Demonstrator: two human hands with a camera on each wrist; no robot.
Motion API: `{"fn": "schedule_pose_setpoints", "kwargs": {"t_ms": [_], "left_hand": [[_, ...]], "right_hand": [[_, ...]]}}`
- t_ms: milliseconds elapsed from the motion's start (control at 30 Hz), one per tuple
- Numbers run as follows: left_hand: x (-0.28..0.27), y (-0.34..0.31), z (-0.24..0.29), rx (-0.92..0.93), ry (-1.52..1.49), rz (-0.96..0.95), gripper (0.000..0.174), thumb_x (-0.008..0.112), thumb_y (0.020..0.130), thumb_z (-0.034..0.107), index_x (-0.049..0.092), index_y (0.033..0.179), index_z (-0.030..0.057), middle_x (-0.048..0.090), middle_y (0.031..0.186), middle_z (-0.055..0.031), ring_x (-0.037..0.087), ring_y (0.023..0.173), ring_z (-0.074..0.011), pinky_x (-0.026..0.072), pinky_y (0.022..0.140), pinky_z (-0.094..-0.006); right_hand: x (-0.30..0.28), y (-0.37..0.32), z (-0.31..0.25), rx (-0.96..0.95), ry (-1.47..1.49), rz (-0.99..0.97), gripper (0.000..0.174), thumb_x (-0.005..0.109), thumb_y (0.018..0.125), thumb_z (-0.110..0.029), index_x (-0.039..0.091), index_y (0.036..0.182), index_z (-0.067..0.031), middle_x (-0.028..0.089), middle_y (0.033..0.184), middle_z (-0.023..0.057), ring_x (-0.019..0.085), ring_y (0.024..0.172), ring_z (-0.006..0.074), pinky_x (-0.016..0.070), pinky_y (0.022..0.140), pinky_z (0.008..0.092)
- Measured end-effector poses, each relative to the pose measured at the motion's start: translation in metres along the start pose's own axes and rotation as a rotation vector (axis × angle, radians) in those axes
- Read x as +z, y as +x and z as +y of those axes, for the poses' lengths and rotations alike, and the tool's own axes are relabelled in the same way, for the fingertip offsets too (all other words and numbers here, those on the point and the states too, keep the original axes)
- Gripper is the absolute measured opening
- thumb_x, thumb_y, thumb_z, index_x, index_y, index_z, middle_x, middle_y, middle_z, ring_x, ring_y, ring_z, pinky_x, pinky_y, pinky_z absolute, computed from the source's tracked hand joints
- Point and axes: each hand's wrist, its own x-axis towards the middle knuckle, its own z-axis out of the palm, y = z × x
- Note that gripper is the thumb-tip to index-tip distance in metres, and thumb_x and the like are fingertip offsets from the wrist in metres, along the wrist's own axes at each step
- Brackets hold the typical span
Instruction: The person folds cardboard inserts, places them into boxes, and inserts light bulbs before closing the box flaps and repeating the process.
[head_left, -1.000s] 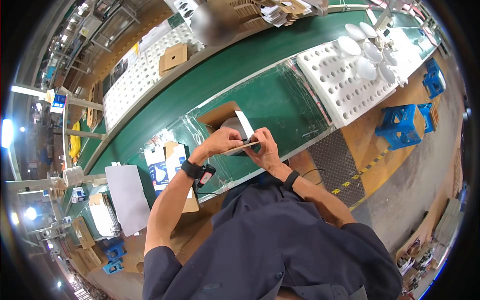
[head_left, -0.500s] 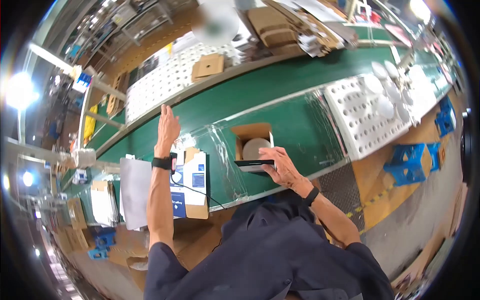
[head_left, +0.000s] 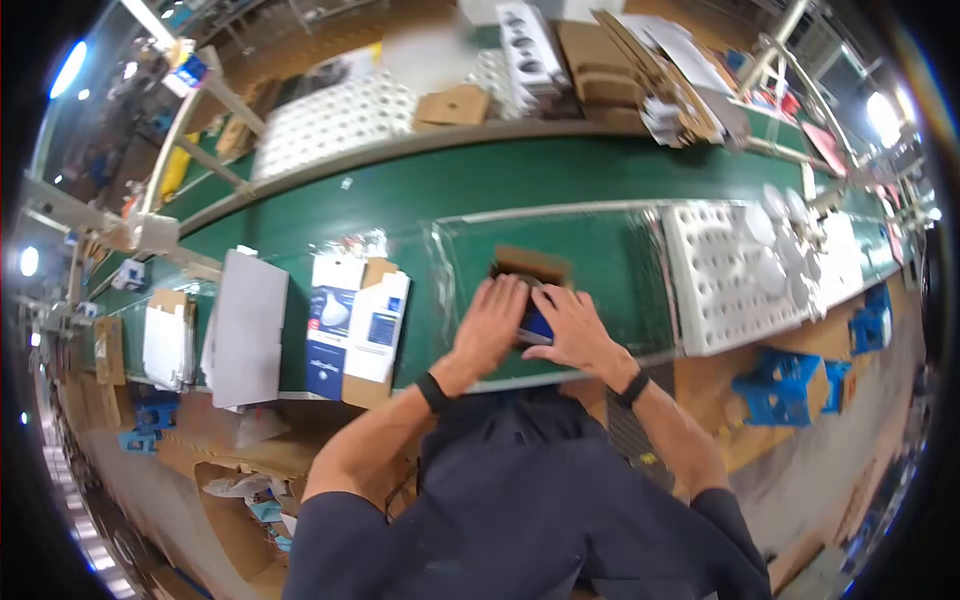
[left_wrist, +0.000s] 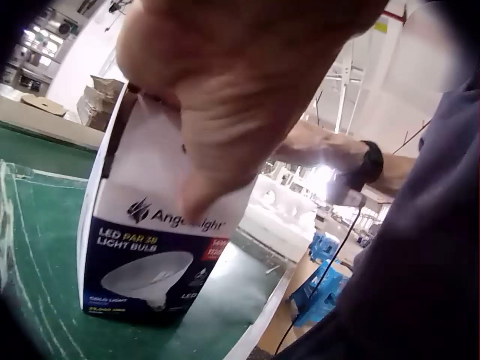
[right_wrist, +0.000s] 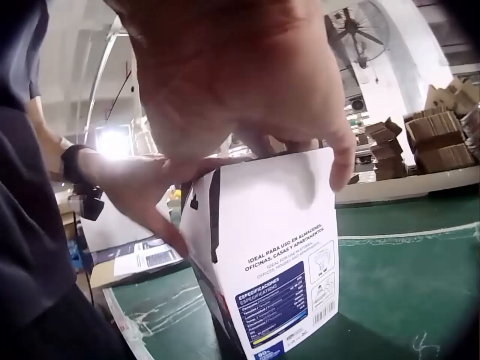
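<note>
A printed light bulb box [left_wrist: 150,255], white above and dark blue below, stands upright on the green work surface [head_left: 620,280]. In the head view one brown flap [head_left: 535,262] sticks up at its far side. My left hand [head_left: 490,325] lies over the box top with fingers extended, its thumb down against the labelled front in the left wrist view. From the other side my right hand [head_left: 575,330] rests on the top, fingers stretched and thumb spread toward the near side. The hands hide most of the box's opening. Spanish text covers the white side panel [right_wrist: 277,225].
To the left lie flattened printed cartons [head_left: 355,325] and grey-white sheets [head_left: 250,330]. A white tray with holes [head_left: 710,290] holds several white bulbs [head_left: 775,255] on the right. Blue stools [head_left: 785,385] stand beyond the bench edge. Folded cardboard [head_left: 600,80] is piled at the back.
One second ago both hands were at a flap of the uncovered box. The left hand then swung out to the left; now it is back, and both hands cover the box top.
</note>
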Motion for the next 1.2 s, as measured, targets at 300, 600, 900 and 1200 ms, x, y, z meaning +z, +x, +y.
{"fn": "schedule_pose_setpoints", "kwargs": {"t_ms": [300, 600, 900, 1200], "left_hand": [[0.014, -0.002, 0.004, 0.114, -0.058, -0.026, 0.012, 0.068, 0.078, 0.008, 0.057, 0.080, 0.0064, 0.057, 0.067, -0.0079, 0.059, 0.114, -0.0298, 0.0276, 0.121, -0.0525], [-0.002, -0.014, 0.001, -0.047, -0.480, 0.228, 0.022, 0.079, 0.073, 0.001, 0.068, 0.092, 0.0048, 0.042, 0.153, -0.0198, 0.047, 0.138, -0.0365, 0.0364, 0.115, -0.0522], [0.008, -0.006, -0.037, 0.244, -0.768, -0.094, 0.080, 0.084, 0.075, 0.014, 0.049, 0.147, 0.0104, 0.053, 0.148, -0.0145, 0.048, 0.139, -0.0338, 0.0372, 0.115, -0.0474], [0.029, -0.012, -0.055, 0.255, -0.654, -0.169, 0.081, 0.079, 0.081, 0.014, 0.037, 0.150, 0.0052, 0.056, 0.137, -0.0188, 0.051, 0.130, -0.0412, 0.0431, 0.109, -0.0477]], "right_hand": [[0.016, -0.004, 0.006, 0.039, -0.342, -0.408, 0.024, 0.071, 0.083, -0.024, 0.074, 0.101, -0.0085, 0.066, 0.113, 0.0087, 0.047, 0.131, 0.0339, 0.0256, 0.114, 0.0648], [0.053, -0.027, 0.044, 0.419, 0.839, 0.279, 0.069, 0.073, 0.093, -0.028, 0.043, 0.150, -0.0026, 0.051, 0.143, 0.0175, 0.047, 0.135, 0.0330, 0.0414, 0.111, 0.0415], [0.098, -0.008, 0.053, 0.648, 0.910, -0.035, 0.107, 0.081, 0.083, -0.048, 0.023, 0.159, 0.0008, 0.036, 0.156, 0.0239, 0.035, 0.146, 0.0334, 0.0298, 0.120, 0.0415], [-0.040, 0.077, 0.058, 0.102, 0.776, -0.647, 0.060, 0.066, 0.096, -0.047, 0.060, 0.141, -0.0095, 0.050, 0.152, 0.0177, 0.045, 0.142, 0.0301, 0.0320, 0.119, 0.0424]]}}
